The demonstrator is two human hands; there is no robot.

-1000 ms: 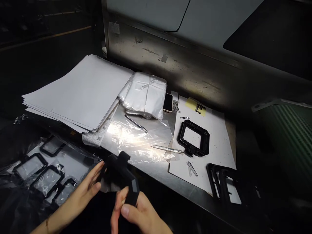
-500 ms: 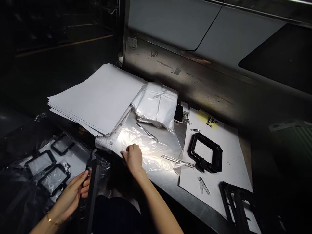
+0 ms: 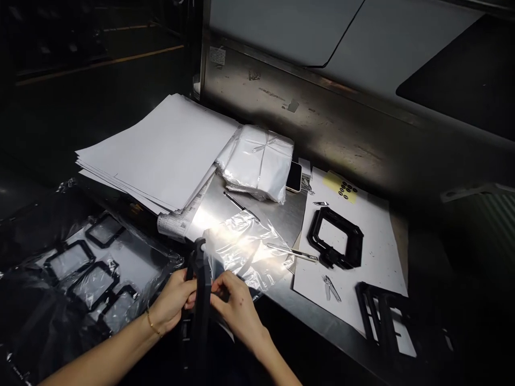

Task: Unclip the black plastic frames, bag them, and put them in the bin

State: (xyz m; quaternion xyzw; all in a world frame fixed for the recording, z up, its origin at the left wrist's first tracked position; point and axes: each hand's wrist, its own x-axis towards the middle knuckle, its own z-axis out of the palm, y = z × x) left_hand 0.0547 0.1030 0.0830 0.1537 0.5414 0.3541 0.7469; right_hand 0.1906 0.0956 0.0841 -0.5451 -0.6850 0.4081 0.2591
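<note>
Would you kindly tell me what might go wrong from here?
The slim silver tool overlaps the clear plastic film in this view, so shifting the film might drag it. The left hand holds the black frame in front of the bench edge, so a loosened grip could let it drop.

Held frame (image 3: 203, 303): plain black, in left hand (image 3: 175, 300)
Bracelet (image 3: 151, 323): gold, behind left hand
Film (image 3: 241, 241) beyond right hand (image 3: 236, 303): clear, white glare
Bagged frames (image 3: 104, 293) left of both hands: black
Paper stack (image 3: 156, 150) beyond left hand: white
Note (image 3: 335, 182) right of both hands: yellow, black ovals (image 3: 346, 197)
</note>
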